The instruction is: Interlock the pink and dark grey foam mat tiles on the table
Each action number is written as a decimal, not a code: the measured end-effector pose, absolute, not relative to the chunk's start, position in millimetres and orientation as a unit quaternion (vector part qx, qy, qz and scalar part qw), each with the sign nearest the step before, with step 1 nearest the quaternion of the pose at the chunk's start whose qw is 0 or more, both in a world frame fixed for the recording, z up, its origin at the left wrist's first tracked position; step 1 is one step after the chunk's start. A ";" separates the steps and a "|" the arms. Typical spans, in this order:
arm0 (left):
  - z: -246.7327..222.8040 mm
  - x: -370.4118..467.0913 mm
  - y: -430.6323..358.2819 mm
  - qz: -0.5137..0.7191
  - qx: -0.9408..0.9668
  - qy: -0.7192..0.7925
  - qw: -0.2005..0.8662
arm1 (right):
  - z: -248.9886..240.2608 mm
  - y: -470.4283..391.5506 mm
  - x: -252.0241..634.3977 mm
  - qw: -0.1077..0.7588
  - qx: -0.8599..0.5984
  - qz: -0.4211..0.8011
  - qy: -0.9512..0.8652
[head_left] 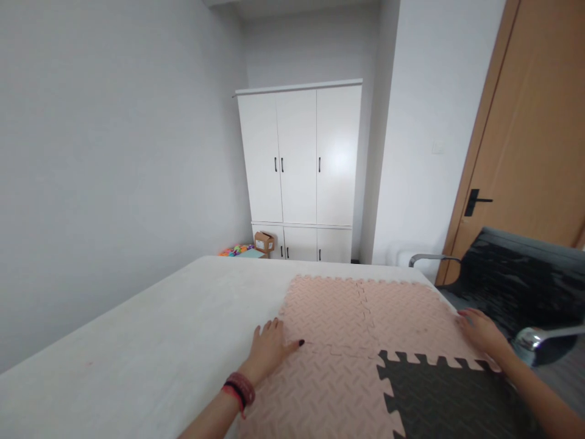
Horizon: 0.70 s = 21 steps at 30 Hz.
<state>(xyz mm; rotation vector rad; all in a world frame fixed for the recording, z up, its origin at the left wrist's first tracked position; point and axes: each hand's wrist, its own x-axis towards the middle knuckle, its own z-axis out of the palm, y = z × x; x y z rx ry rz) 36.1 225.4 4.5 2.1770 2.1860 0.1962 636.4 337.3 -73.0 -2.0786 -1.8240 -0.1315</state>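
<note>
Pink foam mat tiles with a ridged pattern lie joined on the white table, their toothed edges interlocked along visible seams. A black foam tile lies at the near right, its teeth against the pink ones; a small gap shows along its left side. My left hand rests at the left edge of the pink tiles, fingers spread, thumb lying on the mat near a seam. At the right edge is my right hand, fingers stretched over the border of the far right pink tile. Neither hand grasps anything.
The white tabletop extends to the left. A black chair with metal armrests stands close on the right, before a wooden door. Behind the table are a white cabinet, a cardboard box and colourful small items.
</note>
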 end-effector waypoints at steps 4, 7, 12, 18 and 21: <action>1.0 29.3 262.8 0.109 0.679 0.726 0.016 | -97.1 305.2 688.1 0.174 -0.763 -0.032 -0.621; -4.8 30.0 281.4 0.127 0.672 0.729 0.020 | -105.3 302.2 696.8 0.170 -0.760 -0.021 -0.627; -11.8 32.6 295.6 0.143 0.658 0.739 0.029 | -90.6 305.2 683.1 0.160 -0.739 0.000 -0.654; -11.9 34.4 312.5 0.123 0.644 0.754 0.040 | -81.6 311.6 663.9 0.157 -0.755 0.017 -0.637; -6.8 38.9 319.3 0.109 0.636 0.762 0.052 | -81.0 313.0 662.0 0.163 -0.765 0.035 -0.622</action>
